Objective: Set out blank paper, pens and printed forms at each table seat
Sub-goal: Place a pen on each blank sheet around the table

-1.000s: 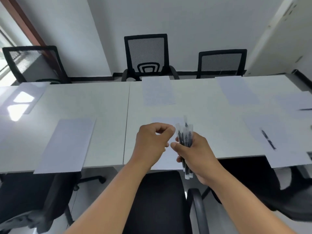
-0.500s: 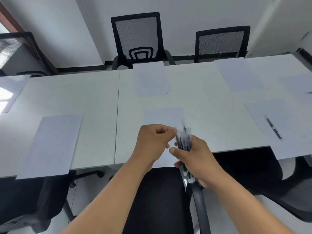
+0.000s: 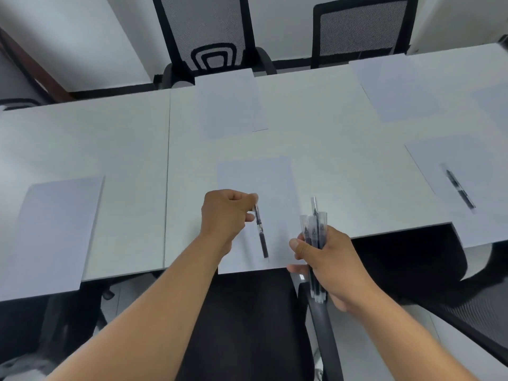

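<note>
The left hand point(image 3: 224, 213) pinches one pen point(image 3: 260, 231), its long axis toward the person, over the near sheet point(image 3: 255, 177); the right hand point(image 3: 328, 259) grips the pen bundle point(image 3: 314, 229).

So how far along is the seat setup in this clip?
Done: sheets lie at every visible seat, and the right sheet already carries a pen. In hand: the left hand pinches one pen over the near sheet; the right hand grips the bundle. Left: the left sheet and far sheet lack pens.
</note>
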